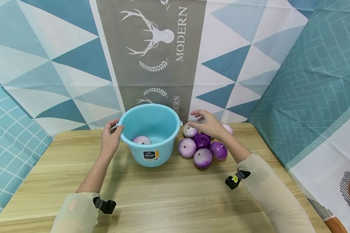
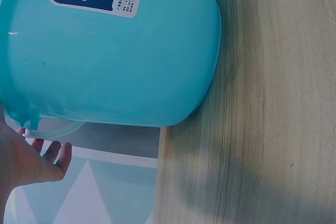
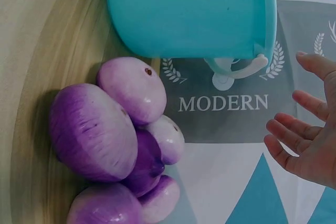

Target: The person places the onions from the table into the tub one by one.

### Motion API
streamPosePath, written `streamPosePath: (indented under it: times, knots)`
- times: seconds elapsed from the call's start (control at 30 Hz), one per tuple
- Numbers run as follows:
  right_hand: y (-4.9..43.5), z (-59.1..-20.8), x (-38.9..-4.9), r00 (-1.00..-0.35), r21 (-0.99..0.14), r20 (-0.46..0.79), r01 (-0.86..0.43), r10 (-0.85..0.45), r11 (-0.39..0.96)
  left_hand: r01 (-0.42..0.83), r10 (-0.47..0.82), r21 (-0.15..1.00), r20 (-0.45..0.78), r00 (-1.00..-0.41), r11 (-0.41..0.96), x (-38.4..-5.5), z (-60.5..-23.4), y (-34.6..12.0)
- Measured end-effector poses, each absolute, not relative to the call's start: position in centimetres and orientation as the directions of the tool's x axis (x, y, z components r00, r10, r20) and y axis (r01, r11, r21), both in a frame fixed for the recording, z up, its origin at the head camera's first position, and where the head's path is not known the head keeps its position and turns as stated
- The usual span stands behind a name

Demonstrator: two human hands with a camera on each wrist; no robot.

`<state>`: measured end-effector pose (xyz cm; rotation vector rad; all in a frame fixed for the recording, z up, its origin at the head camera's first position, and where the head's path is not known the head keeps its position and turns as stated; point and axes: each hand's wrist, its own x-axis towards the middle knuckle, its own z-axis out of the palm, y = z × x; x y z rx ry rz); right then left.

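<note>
A light blue bucket (image 1: 153, 155) stands upright on the table, with one pale purple onion (image 1: 142, 139) inside. At its left rim is my left hand (image 1: 110, 139), thumb by the edge. In the left wrist view, the loosely bent fingers (image 2: 64, 160) lie beside the bucket's white handle (image 2: 58, 129); whether they touch it I cannot tell. My right hand (image 1: 209, 124) hovers over a cluster of purple and whitish onions (image 1: 202, 158) right of the bucket. Its fingers are spread and hold nothing, as the right wrist view shows.
The wood-grain table (image 1: 163, 197) extends in front of the bucket and onions. Close behind them hangs a patterned cloth (image 1: 151, 74) with deer and triangle prints. Tiled-pattern cloth (image 1: 318, 77) borders the right side.
</note>
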<state>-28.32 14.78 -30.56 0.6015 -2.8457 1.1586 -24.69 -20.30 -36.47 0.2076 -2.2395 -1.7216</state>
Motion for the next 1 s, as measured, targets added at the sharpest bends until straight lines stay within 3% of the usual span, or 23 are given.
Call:
streamPosePath:
  times: [1.0]
  knots:
    - [20.2, -34.6, -27.8, -0.962, -0.677, 0.089, -0.249, -0.259, 0.693, 0.055, -0.302, 0.965, 0.134, -0.944, 0.257, -24.7, -36.4, -20.3]
